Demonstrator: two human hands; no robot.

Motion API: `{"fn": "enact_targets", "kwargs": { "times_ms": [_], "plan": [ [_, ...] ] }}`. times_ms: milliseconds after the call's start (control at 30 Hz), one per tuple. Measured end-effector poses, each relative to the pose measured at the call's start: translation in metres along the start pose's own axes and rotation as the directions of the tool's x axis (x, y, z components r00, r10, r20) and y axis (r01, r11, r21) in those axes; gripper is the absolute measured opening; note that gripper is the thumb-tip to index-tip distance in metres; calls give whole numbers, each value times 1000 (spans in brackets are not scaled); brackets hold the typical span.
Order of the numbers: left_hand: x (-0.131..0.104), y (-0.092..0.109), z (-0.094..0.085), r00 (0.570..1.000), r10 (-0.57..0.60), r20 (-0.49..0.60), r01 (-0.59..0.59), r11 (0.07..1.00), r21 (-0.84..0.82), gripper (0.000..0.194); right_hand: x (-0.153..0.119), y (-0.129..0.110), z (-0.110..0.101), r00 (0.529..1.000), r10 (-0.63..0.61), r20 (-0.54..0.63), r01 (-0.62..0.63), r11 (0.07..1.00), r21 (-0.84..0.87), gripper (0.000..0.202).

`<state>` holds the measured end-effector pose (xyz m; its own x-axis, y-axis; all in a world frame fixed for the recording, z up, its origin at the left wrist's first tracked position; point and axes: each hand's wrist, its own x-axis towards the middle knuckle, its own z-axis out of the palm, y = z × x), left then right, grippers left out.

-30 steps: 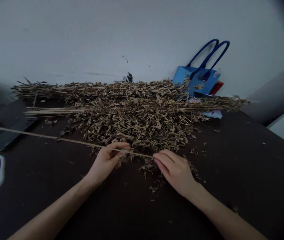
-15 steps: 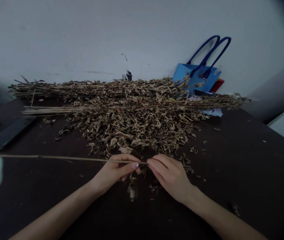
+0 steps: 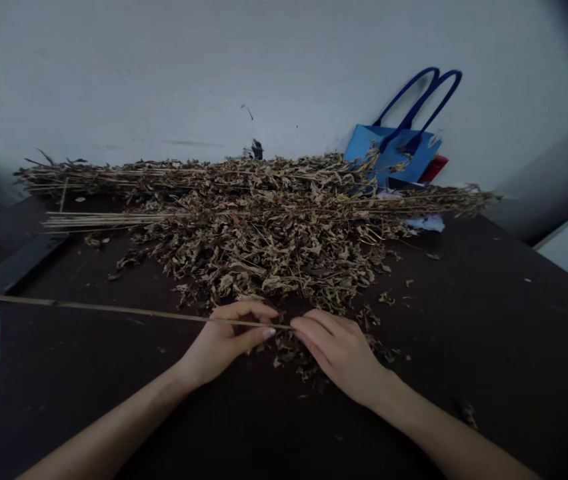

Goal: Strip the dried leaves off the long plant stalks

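A long thin dry stem (image 3: 129,310) runs from the left edge to the middle of the view. My left hand (image 3: 227,340) has the stem between its thumb and fingers. Just to the right, my right hand (image 3: 339,353) pinches the stem's end with its fingers pressed together. Beyond both hands lies a wide heap of dried, curled leaves (image 3: 264,260). Small leaf bits (image 3: 307,367) are on the table between and below the hands.
Bundles of dried stalks (image 3: 114,219) lie across the dark table (image 3: 464,300) near the wall. A blue bag (image 3: 394,150) with dark blue handles leans at the back right. A flat dark object (image 3: 24,263) lies at the left.
The dangling leaf below my left hand is gone from there, and more bits lie between the hands. The left part of the stem has risen slightly.
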<state>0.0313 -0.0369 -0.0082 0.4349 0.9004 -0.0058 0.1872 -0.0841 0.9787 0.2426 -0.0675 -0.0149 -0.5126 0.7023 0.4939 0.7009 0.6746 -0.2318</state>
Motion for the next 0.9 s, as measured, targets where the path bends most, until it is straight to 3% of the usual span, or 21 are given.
{"fn": "enact_targets", "kwargs": {
  "times_ms": [100,367,633,900],
  "plan": [
    [-1,-1,1,999,-29,-13,28,998,-62,14,1,1,-3,1000,3,-26,-2,1000,11,18],
    [5,-3,-10,988,-81,-133,63,989,-133,20,5,26,-24,984,85,-154,-80,996,40,25],
    [5,-3,-13,974,-64,-215,33,989,-142,18,6,38,-26,984,167,66,-163,985,-61,26],
    [7,-4,-20,959,-48,-279,19,994,-104,20,5,52,-43,970,242,21,-239,966,-95,26]
  ]
}}
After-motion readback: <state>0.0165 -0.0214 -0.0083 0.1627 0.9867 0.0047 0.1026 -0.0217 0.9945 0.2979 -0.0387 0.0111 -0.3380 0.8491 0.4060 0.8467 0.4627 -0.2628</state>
